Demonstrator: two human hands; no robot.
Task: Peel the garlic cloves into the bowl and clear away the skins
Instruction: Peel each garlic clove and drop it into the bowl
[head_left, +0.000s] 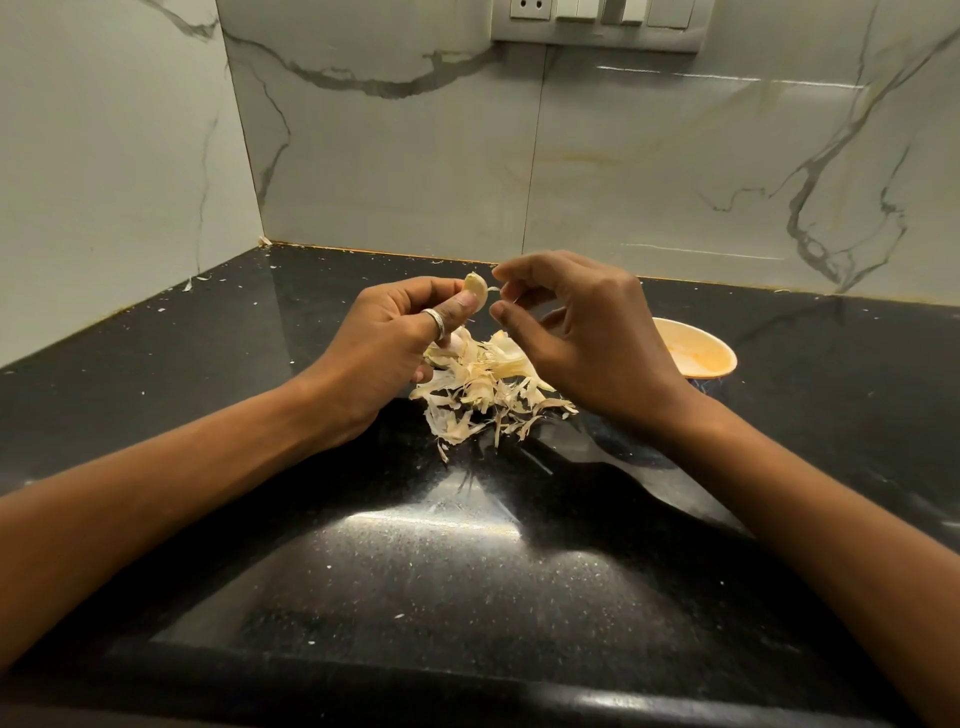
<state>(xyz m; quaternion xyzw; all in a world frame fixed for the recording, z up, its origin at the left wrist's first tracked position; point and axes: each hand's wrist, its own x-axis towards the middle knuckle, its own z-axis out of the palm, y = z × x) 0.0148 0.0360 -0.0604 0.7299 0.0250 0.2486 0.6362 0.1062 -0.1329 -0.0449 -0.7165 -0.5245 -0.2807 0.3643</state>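
- Garlic clove (477, 295): long axis roughly upright, tip up; pinched by fingers of left hand (395, 338).
- Right hand (576, 332): fingers pinch a skin strip (497, 289) beside it.

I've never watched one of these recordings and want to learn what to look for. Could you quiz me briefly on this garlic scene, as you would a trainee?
1. True or false: the left hand grips a garlic clove while the right hand pinches a strip of skin coming off it.
2. Where does the heap of skins lie? A) on a plate B) on the black countertop, between the hands C) on the floor
3. On which side of the heap, the person's left or right, does the bowl stand?
Key: 1 true; 2 B; 3 right.
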